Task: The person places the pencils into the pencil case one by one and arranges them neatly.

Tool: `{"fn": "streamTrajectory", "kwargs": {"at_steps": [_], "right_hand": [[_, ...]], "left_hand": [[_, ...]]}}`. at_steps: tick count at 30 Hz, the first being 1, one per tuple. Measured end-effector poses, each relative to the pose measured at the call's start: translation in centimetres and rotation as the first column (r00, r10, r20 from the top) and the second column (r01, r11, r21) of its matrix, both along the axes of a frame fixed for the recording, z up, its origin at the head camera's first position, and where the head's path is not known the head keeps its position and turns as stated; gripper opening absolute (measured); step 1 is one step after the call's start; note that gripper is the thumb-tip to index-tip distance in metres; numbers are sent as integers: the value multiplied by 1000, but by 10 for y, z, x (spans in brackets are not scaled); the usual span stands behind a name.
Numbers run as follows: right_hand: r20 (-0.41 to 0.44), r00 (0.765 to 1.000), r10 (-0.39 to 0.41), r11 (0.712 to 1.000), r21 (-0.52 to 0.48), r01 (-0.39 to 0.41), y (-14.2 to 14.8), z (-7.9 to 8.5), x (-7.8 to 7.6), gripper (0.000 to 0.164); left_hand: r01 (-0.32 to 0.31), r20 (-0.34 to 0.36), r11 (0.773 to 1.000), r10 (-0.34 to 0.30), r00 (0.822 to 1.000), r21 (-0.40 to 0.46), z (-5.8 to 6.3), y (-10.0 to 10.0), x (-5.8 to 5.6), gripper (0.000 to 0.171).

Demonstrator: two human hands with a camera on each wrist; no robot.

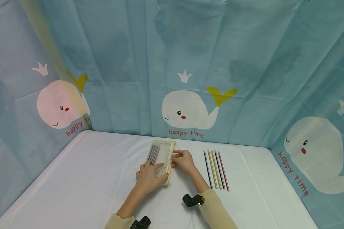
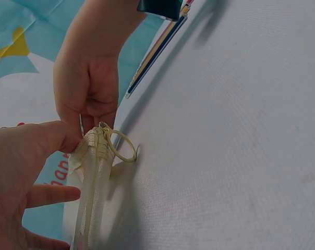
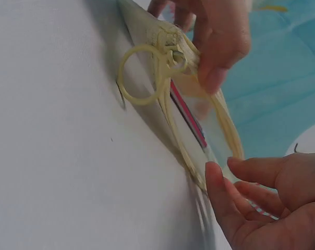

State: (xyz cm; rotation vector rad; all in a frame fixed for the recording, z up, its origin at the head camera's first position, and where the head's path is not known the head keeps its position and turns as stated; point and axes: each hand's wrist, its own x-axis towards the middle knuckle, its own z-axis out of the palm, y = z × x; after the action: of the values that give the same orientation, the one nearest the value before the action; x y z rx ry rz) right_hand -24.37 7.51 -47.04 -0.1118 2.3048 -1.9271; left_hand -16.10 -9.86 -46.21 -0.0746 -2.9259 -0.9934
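Observation:
A see-through pencil case (image 1: 161,152) with cream edging lies on the table, pencils (image 1: 153,153) showing through its left side. My left hand (image 1: 149,178) holds the case near its front end, thumb at the zipped edge and fingers spread over the top. At the right edge, my right hand (image 1: 184,160) pinches the rim between thumb and fingers. The zip side gapes in the right wrist view, revealing a red pencil (image 3: 184,109) inside. A cream ring pull (image 3: 142,96) hangs at the front corner.
Several loose pencils (image 1: 215,168), blue, yellow, black and red, lie side by side right of the right forearm. The white-covered table (image 1: 83,178) meets a blue curtain (image 1: 117,105) with printed whales at the back. Black wrist cameras (image 1: 192,200) sit at both cuffs.

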Motion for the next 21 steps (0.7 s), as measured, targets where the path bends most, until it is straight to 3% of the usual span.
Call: {"fn": "streamTrajectory", "kwargs": {"at_steps": [21], "right_hand": [[-114, 987, -117, 983, 126, 131, 47, 10, 14, 39]], "left_hand": [[-13, -1, 1000, 13, 1000, 2, -2, 1, 0, 54]]}}
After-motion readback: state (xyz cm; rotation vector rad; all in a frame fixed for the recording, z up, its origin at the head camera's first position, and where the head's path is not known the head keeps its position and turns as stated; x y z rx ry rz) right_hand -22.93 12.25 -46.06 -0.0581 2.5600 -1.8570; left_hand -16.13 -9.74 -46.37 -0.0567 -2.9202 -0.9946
